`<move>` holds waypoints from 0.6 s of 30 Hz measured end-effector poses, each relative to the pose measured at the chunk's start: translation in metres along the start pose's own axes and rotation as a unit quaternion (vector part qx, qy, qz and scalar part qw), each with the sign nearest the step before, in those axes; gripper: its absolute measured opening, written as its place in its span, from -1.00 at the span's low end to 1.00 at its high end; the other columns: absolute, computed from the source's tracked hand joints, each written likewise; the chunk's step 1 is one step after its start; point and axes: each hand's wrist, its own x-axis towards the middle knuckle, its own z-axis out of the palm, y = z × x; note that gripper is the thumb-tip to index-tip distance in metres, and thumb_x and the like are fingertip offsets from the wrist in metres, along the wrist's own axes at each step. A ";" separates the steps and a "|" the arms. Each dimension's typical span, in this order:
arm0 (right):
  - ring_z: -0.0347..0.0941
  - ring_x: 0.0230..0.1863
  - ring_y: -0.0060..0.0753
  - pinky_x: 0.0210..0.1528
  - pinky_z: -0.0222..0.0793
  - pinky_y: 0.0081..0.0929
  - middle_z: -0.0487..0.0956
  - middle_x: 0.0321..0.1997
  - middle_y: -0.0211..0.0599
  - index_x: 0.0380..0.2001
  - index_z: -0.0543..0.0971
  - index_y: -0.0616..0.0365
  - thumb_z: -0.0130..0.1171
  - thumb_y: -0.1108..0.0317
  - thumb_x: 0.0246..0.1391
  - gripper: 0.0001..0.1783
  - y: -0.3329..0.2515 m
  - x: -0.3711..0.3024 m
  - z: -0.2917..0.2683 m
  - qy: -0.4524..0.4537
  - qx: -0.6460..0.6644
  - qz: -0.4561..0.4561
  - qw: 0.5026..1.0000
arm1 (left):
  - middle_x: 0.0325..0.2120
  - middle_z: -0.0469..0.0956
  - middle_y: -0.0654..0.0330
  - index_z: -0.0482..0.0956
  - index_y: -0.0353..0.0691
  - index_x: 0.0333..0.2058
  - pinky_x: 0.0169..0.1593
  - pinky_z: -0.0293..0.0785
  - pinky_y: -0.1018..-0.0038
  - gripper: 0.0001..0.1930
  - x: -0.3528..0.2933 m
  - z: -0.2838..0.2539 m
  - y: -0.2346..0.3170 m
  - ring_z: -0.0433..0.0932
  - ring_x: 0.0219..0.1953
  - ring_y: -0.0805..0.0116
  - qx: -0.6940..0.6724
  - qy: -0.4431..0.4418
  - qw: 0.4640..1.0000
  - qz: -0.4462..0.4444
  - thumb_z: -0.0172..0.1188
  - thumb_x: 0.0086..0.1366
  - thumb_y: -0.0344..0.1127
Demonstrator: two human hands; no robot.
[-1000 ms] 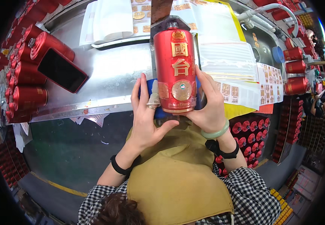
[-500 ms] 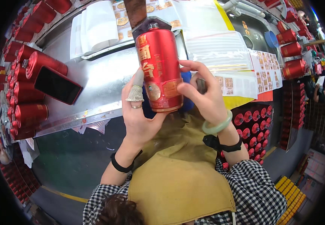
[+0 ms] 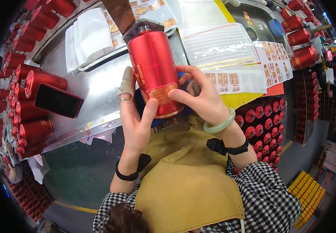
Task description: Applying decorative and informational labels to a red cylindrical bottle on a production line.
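A glossy red bottle [image 3: 152, 54] with gold lettering lies between my hands, its narrow neck pointing away from me. My left hand [image 3: 133, 124] supports its left side and base; a pale finger cover is on one finger, and the thumb presses near a gold label [image 3: 160, 93] low on the bottle. From the other side my right hand [image 3: 204, 95] grips it, thumb on the right end of that label and other fingers curled behind. A green bangle [image 3: 221, 123] circles my right wrist. The neck is against a dark notched holder [image 3: 158, 25] at the table's far side.
A phone [image 3: 58, 100] leans by stacked red bottles [image 3: 36, 134] on the left of the metal table [image 3: 94, 87]. Sheets of gold stickers [image 3: 270, 64] and clear film [image 3: 218, 44] lie right. More red bottles [image 3: 259, 112] stand upright below. A blue cup [image 3: 276, 28] sits far right.
The bottle has been rolled between my hands, so its large gold characters and round emblem have turned out of sight leftward. The rectangular gold label now faces up, and my left thumb has come onto it.
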 end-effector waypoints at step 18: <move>0.12 -0.40 -0.72 -0.35 0.19 -0.67 0.42 -0.24 -0.55 0.27 0.49 0.22 0.58 0.04 0.04 -0.17 0.000 -0.001 0.001 0.002 0.020 0.005 1.000 | 0.47 0.15 -0.09 -0.07 -0.43 0.51 0.48 0.18 0.25 -0.19 0.008 0.011 0.013 0.22 0.48 0.19 -0.059 0.004 0.995 -0.084 0.23 0.46 -0.47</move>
